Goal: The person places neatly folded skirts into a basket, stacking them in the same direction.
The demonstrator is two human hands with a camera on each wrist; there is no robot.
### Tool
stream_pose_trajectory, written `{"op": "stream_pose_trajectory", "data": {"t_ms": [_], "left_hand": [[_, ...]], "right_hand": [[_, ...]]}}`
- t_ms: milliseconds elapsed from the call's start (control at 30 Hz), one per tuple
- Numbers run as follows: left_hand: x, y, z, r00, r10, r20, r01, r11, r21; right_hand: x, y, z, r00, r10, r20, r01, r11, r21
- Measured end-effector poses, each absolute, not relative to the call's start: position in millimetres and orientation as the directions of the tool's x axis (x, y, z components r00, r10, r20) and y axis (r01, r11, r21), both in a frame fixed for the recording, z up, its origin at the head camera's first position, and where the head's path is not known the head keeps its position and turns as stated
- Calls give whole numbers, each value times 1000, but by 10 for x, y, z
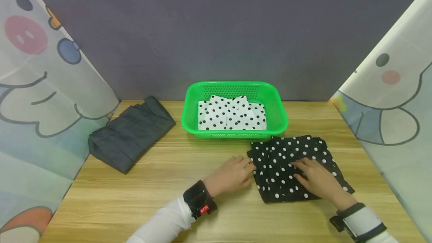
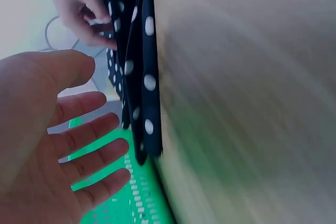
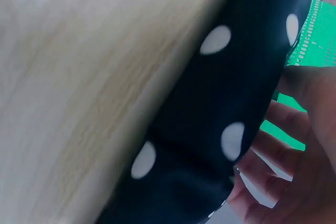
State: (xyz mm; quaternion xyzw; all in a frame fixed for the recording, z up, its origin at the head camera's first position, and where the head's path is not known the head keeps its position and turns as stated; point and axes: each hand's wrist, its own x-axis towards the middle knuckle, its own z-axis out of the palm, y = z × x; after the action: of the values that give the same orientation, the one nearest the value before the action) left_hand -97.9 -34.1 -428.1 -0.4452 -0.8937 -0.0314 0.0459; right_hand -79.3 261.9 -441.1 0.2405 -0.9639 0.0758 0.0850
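Left hand: released, fingers loosely bent at the left edge of the black dotted cloth; contact unclear. Right hand: released, relaxed fingertips on the cloth's top. Cloth lies folded on the wooden table, near the green basket. Grey wall behind; cartoon-print sheets at both sides.

On the table before me, the basket (inner cloth inside) stands right of the left cloth, behind-left of the right cloth.
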Motion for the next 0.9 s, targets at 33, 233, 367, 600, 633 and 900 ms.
{"op": "stream_pose_trajectory", "data": {"t_ms": [33,233,367,600,633,900], "left_hand": [[-969,-319,-4289,-592,799,108,804,594,12],[-917,-229,-4348,-559,824,91,828,560,13],[-906,-239,-4378,-574,815,81,818,575,12],[-906,-359,-4446,-602,797,45,798,602,0],[-905,-381,-4454,-606,794,43,795,607,-1],[-890,-558,-4477,-635,770,67,772,635,9]], "right_hand": [[-785,2608,-4411,-868,-455,199,-481,869,-114],[-738,2496,-4422,-852,-487,193,-516,844,-146],[-705,2405,-4412,-836,-516,189,-545,823,-161],[-669,2275,-4401,-824,-543,160,-565,805,-179],[-667,2260,-4400,-822,-548,157,-569,803,-177],[-658,2130,-4393,-792,-583,184,-609,777,-160]]}}
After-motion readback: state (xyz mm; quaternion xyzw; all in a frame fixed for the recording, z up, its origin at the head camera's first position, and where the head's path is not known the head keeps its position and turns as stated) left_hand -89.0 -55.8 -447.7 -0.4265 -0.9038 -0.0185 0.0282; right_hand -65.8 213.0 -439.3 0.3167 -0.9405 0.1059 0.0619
